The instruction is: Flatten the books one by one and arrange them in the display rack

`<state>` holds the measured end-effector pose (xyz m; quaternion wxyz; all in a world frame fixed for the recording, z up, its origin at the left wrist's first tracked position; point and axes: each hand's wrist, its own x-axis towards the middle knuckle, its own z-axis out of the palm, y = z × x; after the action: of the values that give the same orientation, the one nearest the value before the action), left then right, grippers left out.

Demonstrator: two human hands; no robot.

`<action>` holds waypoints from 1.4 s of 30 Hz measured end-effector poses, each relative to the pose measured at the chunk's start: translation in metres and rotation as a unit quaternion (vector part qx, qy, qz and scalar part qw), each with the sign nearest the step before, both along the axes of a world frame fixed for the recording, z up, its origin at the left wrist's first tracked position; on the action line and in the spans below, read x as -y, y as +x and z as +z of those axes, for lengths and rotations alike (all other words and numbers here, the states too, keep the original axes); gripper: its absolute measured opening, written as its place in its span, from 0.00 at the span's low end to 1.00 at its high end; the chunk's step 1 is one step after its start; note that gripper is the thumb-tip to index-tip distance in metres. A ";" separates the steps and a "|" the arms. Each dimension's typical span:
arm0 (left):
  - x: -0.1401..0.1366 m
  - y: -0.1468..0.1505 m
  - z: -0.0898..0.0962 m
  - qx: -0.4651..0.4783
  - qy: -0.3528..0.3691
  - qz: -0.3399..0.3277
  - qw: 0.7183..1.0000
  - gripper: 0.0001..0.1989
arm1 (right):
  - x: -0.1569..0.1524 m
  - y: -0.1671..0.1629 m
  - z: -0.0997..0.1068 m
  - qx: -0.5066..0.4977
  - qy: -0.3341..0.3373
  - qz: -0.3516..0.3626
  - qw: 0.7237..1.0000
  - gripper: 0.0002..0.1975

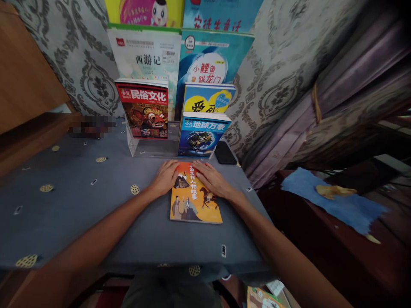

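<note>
An orange storybook (pixel 192 209) lies flat on the cloth-covered table, its cover showing robed figures and a horse. My left hand (pixel 165 177) rests at the book's upper left edge, its fingers stretched toward the top corner. Across the upper right part of the cover lies my right hand (pixel 210 177), fingers extended and flat. Neither hand is wrapped round the book. Just beyond my hands stands a clear book rack (pixel 154 149). It holds a red-topped book (pixel 146 113) on the left and a blue book with a globe (pixel 199 141) on the right.
More upright books fill the rack, among them a pale one (pixel 147 51) and a teal one (pixel 234 55). A black phone (pixel 225 153) lies beside the rack. Past the table's right edge, a blue cloth (pixel 334 209) lies on a dark red surface. Patterned curtains (pixel 282 64) hang behind.
</note>
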<state>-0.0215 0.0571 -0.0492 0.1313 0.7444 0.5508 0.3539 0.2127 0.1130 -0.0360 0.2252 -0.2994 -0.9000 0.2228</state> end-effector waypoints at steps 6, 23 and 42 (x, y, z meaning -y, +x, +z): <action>0.002 0.001 0.000 -0.022 -0.012 -0.015 1.000 0.20 | -0.004 0.007 0.004 -0.170 -0.162 -0.057 0.970 0.33; 0.005 0.023 0.030 -0.060 -0.096 -0.203 0.973 0.22 | -0.005 0.005 0.005 -0.225 -0.226 -0.073 0.945 0.36; 0.087 0.066 0.045 -0.095 -0.124 -0.388 0.909 0.27 | -0.004 0.007 0.008 -0.198 -0.178 -0.063 0.962 0.36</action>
<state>0.0449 -0.0298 -0.0038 0.2962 0.9072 0.2680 0.1320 0.2195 0.1165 -0.0281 0.3553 -0.3407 -0.7625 0.4198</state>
